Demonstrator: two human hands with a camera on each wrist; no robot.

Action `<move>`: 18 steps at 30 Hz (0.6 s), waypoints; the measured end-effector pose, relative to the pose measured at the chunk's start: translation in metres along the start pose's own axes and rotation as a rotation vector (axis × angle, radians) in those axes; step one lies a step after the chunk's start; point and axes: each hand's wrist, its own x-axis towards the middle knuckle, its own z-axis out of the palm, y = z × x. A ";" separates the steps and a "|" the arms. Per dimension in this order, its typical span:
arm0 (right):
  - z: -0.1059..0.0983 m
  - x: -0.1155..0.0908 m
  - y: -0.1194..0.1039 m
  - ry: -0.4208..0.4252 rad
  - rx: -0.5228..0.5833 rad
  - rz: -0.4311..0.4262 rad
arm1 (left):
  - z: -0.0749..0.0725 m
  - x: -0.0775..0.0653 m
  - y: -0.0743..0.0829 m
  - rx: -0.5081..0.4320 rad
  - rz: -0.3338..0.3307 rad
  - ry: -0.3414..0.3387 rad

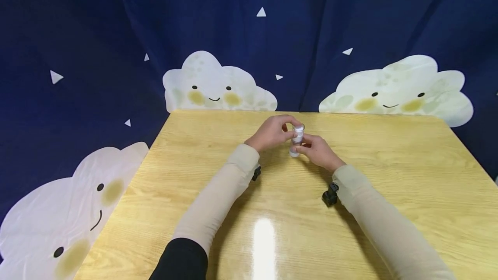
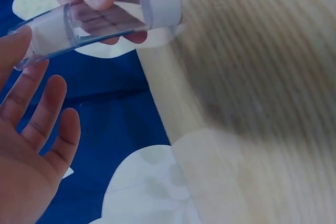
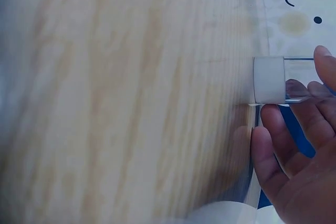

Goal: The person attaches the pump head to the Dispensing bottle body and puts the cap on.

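A slim clear bottle (image 1: 298, 134) with a white part at each end stands roughly upright over the far part of the table. My left hand (image 1: 272, 133) pinches its upper end between thumb and forefinger; the left wrist view shows the other fingers of that hand (image 2: 31, 140) loosely bent, off the bottle. Lower down, my right hand (image 1: 320, 154) holds the clear middle with thumb and fingers. In the right wrist view, the white lower end (image 3: 269, 80) sticks out past the right hand (image 3: 307, 156). Whether this end touches the table, I cannot tell.
The light wooden table (image 1: 186, 150) ends at a dark blue curtain (image 1: 233, 25) with pale cloud shapes. Small black wrist cameras hang at both cuffs, the right one (image 1: 330, 195) close over the tabletop. A bright reflection lies near the front.
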 end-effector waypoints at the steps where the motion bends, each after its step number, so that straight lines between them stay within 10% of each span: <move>1: -0.001 0.000 0.000 0.004 0.002 0.002 | -0.001 0.000 0.002 0.000 -0.001 0.001; 18: -0.001 0.005 -0.004 -0.015 -0.052 0.000 | 0.007 -0.001 0.002 0.012 0.024 0.012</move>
